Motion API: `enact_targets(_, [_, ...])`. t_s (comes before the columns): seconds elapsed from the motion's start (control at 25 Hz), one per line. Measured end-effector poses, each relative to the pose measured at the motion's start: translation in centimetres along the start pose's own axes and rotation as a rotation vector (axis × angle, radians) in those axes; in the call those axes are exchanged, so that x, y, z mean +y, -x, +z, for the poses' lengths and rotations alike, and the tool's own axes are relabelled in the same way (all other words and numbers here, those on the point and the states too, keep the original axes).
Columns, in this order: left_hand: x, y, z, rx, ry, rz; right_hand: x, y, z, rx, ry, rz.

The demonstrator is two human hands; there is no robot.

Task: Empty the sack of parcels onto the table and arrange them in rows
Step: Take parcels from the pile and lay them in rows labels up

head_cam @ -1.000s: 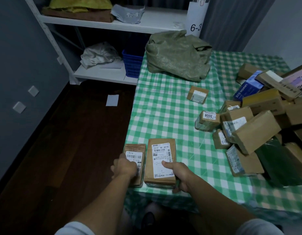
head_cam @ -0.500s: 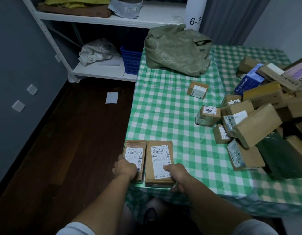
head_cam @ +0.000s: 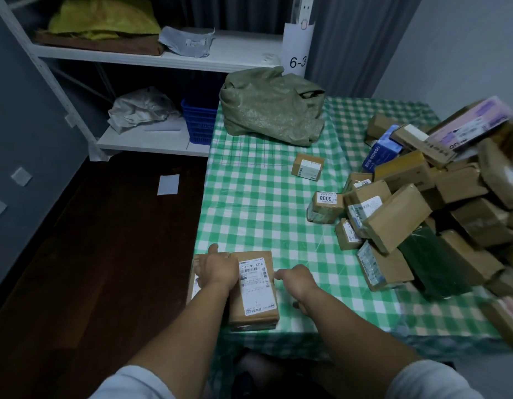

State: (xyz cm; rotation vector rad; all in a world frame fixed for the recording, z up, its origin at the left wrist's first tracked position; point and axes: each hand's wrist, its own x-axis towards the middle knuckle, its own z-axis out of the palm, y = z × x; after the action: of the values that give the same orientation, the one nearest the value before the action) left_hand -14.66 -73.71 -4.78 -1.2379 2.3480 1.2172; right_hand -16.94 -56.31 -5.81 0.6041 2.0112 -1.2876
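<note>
Head view: two parcels were recorded side by side at the near left corner of the table (head_cam: 258, 203), with long edges touching. The left hand (head_cam: 217, 269) was laid on the smaller parcel (head_cam: 195, 280) with fingers extended, pressing but grasping nothing. The right hand (head_cam: 299, 282) was held at the right edge of the larger parcel (head_cam: 256, 289), loosely curled and released, with nothing held in it.

Step in hand, as judged: the first row was being squared. It would be done well if both near edges were brought level with the table edge and labels were kept upward. The smaller parcel sat close to the table's left edge, so any push was best directed inward, not toward the floor.

The sack (head_cam: 272, 110) was noted slumped at the far left end of the table and apparently emptied. Most of the task remained: the pile of parcels (head_cam: 422, 203) was heaped at the right, with boxes leaning on one another. Lower boxes were best not pulled first, as a slide was judged likely. Two loose parcels, one labelled 3008 (head_cam: 325, 205) and one farther back (head_cam: 308, 168), lay between sack and pile. A shelf (head_cam: 151, 139) with a blue basket (head_cam: 199, 125) stood beyond the table.
</note>
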Motion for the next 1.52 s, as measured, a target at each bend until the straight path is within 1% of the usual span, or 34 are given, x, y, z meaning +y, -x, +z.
enact_targets(0.16, [3.7, 0.5, 1.3, -0.078, 0.115, 0.089, -1.8, 0.0, -2.8, 0.064, -0.058, -0.047])
enact_targets(0.36, [8.8, 2.0, 2.7, -0.205, 0.29, 0.103, -4.1, -1.1, -7.3, 0.168, -0.162, -0.079])
enact_targets(0.44, [10.8, 2.4, 4.0, -0.244, 0.315, 0.127, -4.9, -2.0, -9.5, 0.281, -0.198, -0.104])
enact_targets(0.48, [11.8, 2.5, 4.9, -0.266, 0.336, 0.123, -5.4, -2.4, -10.7, 0.365, -0.176, -0.108])
enact_targets(0.56, [13.5, 2.7, 6.9, -0.315, 0.39, 0.093, -6.0, -3.2, -13.4, 0.523, -0.085, -0.043])
enact_targets(0.6, [14.3, 2.9, 8.1, -0.339, 0.407, 0.075, -6.1, -3.5, -14.9, 0.571, -0.046, -0.001])
enact_targets(0.68, [15.9, 3.5, 10.8, -0.375, 0.407, 0.072, -6.3, -4.4, -18.0, 0.612, -0.029, 0.053])
enact_targets(0.88, [20.3, 5.0, 16.9, -0.415, 0.364, 0.082, -6.6, -6.7, -23.5, 0.624, -0.008, 0.094])
enact_targets(1.08, [22.0, 6.2, 22.2, -0.444, 0.323, 0.061, -5.8, -8.9, -25.9, 0.552, 0.018, 0.103])
enact_targets(1.2, [22.4, 6.2, 24.6, -0.492, 0.369, 0.037, -5.5, -9.7, -26.4, 0.519, 0.042, 0.112])
enact_targets(1.36, [23.0, 6.9, 25.6, -0.47, 0.345, 0.062, -5.1, -10.0, -26.7, 0.493, 0.057, 0.121])
enact_targets(1.52, [23.5, 8.5, 24.5, -0.538, 0.437, 0.127, -4.9, -9.2, -27.2, 0.498, 0.012, 0.1])
